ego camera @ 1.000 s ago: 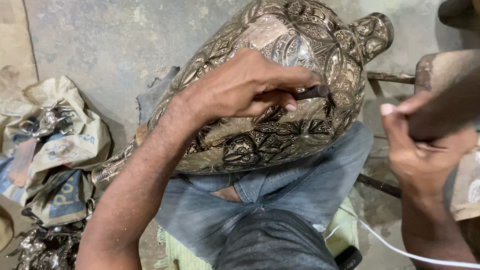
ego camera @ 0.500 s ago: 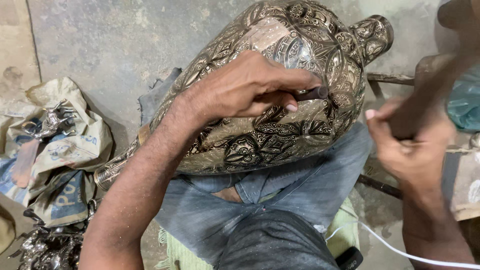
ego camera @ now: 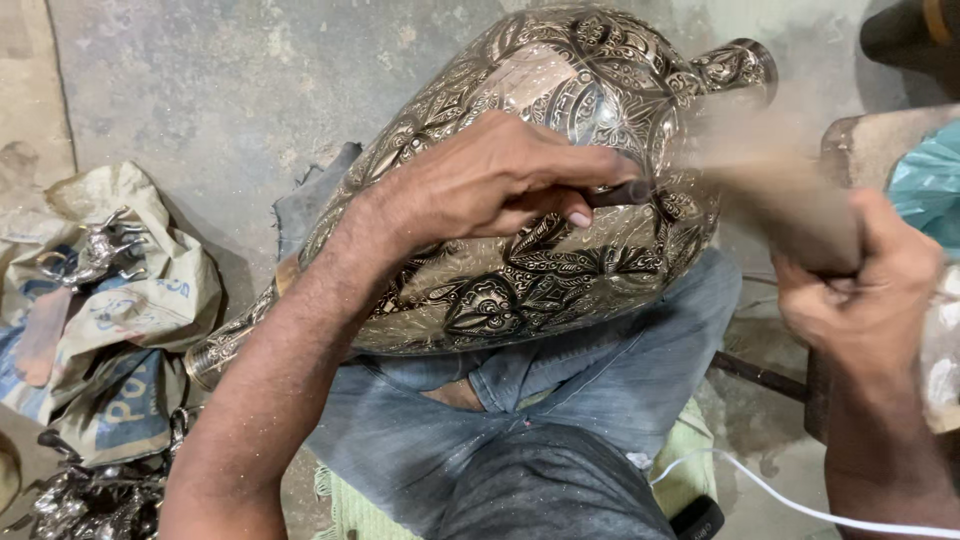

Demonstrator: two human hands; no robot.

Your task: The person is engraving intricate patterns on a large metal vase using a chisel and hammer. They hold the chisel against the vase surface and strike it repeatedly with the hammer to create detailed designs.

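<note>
One engraved metal vase [ego camera: 520, 200] at frame centre, lying across the lap, long axis slanting from lower left to its neck at upper right. Left hand [ego camera: 490, 185] pinching one small chisel [ego camera: 615, 193] against it. Right hand [ego camera: 865, 290] fisted round one blurred hammer [ego camera: 770, 195]; one sack [ego camera: 120, 310] at left.

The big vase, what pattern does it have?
Silvery metal vase with dark engraved flowers and leaves, seen from the head view.
</note>
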